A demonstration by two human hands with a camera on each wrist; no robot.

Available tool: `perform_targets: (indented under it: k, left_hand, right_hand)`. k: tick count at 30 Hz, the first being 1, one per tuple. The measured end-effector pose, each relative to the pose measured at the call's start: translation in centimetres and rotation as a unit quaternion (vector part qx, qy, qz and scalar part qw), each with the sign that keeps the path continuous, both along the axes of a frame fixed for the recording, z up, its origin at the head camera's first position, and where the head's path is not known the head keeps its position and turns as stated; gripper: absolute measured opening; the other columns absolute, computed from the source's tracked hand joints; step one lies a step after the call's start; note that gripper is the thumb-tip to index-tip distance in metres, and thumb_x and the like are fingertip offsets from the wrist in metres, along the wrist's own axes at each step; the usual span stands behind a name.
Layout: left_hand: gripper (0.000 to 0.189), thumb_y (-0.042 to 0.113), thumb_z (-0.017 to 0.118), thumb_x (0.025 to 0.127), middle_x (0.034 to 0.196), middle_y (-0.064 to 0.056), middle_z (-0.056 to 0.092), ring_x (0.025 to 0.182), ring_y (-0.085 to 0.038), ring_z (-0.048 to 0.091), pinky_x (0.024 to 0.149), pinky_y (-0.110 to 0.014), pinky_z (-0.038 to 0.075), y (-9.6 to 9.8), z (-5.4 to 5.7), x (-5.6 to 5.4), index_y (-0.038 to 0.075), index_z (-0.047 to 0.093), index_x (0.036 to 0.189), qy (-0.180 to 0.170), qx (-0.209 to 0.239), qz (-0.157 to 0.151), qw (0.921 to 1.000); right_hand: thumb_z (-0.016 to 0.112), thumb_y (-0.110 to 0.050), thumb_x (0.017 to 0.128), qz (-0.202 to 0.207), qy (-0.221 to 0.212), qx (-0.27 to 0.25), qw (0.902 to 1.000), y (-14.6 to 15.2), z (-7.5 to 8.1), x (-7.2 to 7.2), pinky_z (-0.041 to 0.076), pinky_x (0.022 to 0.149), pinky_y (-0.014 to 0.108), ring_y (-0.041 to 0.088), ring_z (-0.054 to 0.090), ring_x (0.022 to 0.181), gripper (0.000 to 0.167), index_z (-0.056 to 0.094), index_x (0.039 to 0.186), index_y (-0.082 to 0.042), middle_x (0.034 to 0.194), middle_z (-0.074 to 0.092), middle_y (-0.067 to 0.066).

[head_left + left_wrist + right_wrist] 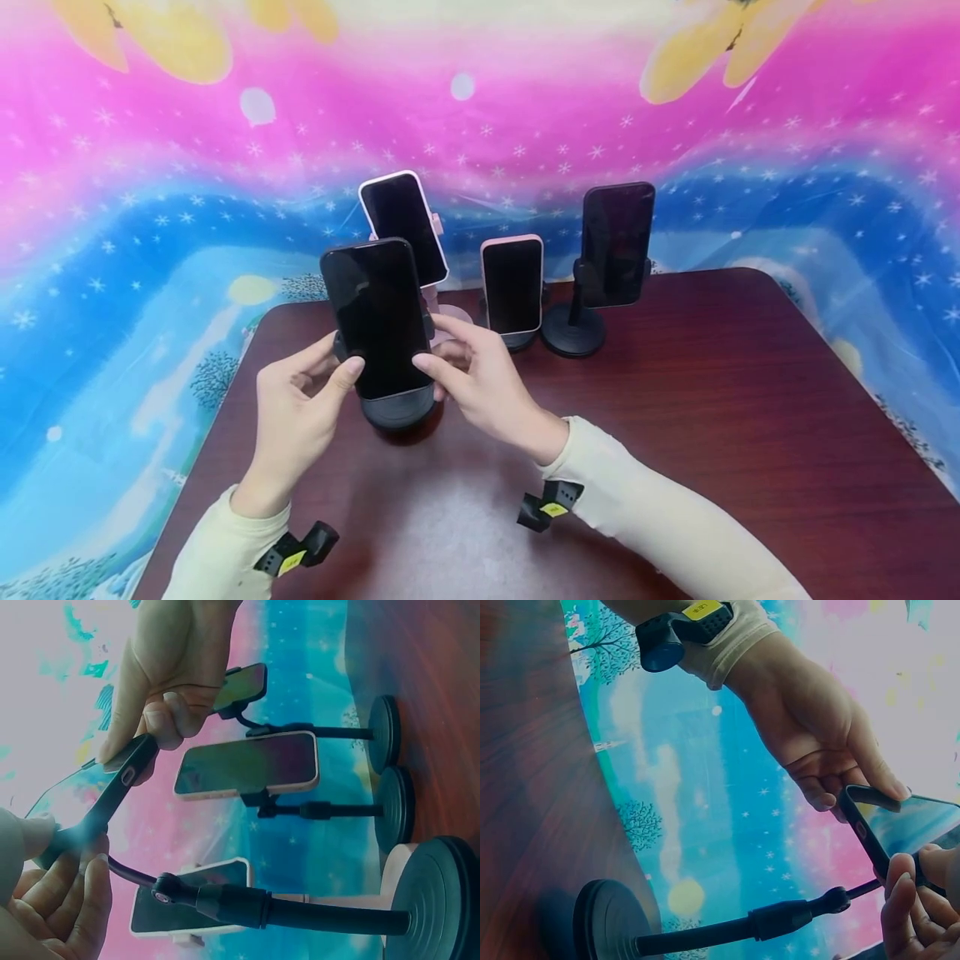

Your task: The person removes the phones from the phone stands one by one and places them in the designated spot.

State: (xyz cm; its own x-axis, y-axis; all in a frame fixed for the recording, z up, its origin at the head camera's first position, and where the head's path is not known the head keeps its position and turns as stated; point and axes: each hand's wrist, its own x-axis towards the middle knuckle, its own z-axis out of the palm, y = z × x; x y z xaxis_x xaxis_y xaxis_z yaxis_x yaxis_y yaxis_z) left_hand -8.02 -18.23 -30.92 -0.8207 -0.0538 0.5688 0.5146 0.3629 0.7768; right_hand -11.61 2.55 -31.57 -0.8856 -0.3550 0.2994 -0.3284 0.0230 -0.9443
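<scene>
A black smartphone (378, 321) leans back in a black phone stand with a round base (401, 412). My left hand (296, 412) holds the phone's lower left edge, thumb on the front and fingers at the side clamp. On the other side, my right hand (483, 379) grips the lower right edge, with its thumb over the screen border and fingers at the clamp. Seen from the left wrist, the stand's arm (330, 915) runs from the base to the phone's back. The right wrist view shows the phone's lower edge (866, 836) between both hands.
Behind it stands a white-framed phone (405, 229) on a pink stand. A pink-edged phone (512, 283) and another black phone (618, 244) stand on black stands farther right. All are on a dark wooden table (712, 400) before a colourful printed cloth (525, 100).
</scene>
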Motion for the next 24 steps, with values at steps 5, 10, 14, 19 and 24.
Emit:
perform_targets:
  k: [5, 10, 14, 19, 24]
  left_hand:
    - [0.038, -0.007, 0.071, 0.088, 0.094, 0.025, 0.074, 0.074, 0.003, 0.069, 0.062, -0.01, 0.052, 0.6, 0.0, 0.5, 0.003, 0.071, 0.125, -0.012, 0.002, 0.0, 0.9999]
    - [0.038, -0.008, 0.071, 0.088, 0.094, 0.025, 0.074, 0.076, 0.004, 0.07, 0.064, -0.01, 0.053, 1.2, 0.0, 0.9, 0.001, 0.071, 0.124, -0.016, 0.009, -0.007, 0.9998]
    - [0.038, -0.009, 0.071, 0.087, 0.095, 0.025, 0.074, 0.08, 0.003, 0.072, 0.067, -0.01, 0.056, 1.7, 0.1, 1.0, -0.001, 0.071, 0.124, -0.013, 0.016, -0.017, 0.9996]
    - [0.038, -0.009, 0.071, 0.087, 0.097, 0.02, 0.075, 0.084, 0.001, 0.073, 0.072, -0.013, 0.059, 2.4, 0.0, 1.0, 0.0, 0.071, 0.124, -0.013, 0.023, -0.034, 0.9991]
    - [0.036, 0.001, 0.073, 0.091, 0.103, -0.008, 0.079, 0.088, -0.004, 0.075, 0.077, -0.016, 0.061, 3.1, -0.2, 0.9, 0.004, 0.07, 0.126, -0.015, 0.025, -0.055, 0.9981]
  right_hand:
    - [0.07, 0.0, 0.093, 0.002, -0.009, 0.001, 1.0, 0.9, -0.1, 0.5, 0.051, 0.05, 0.025, 0.015, 0.06, 0.055, 0.056, 0.049, 0.145, 0.005, 0.087, 0.071, 0.025]
    - [0.07, 0.0, 0.092, -0.003, -0.001, -0.004, 1.0, 1.6, -0.2, 1.0, 0.056, 0.052, 0.029, 0.02, 0.061, 0.054, 0.055, 0.05, 0.143, 0.006, 0.089, 0.072, 0.026]
    - [0.07, 0.0, 0.092, -0.007, 0.007, -0.018, 0.9998, 2.0, -0.3, 1.3, 0.059, 0.055, 0.031, 0.021, 0.061, 0.053, 0.05, 0.054, 0.139, 0.004, 0.085, 0.07, 0.025]
    - [0.069, 0.001, 0.093, 0.002, 0.004, -0.037, 0.9993, 2.8, -0.3, 1.6, 0.059, 0.057, 0.029, 0.018, 0.06, 0.053, 0.044, 0.059, 0.136, -0.001, 0.085, 0.071, 0.025]
    - [0.069, 0.002, 0.092, -0.007, 0.002, -0.041, 0.9991, 3.8, -0.3, 1.9, 0.059, 0.057, 0.029, 0.021, 0.06, 0.053, 0.044, 0.059, 0.135, 0.001, 0.086, 0.071, 0.026]
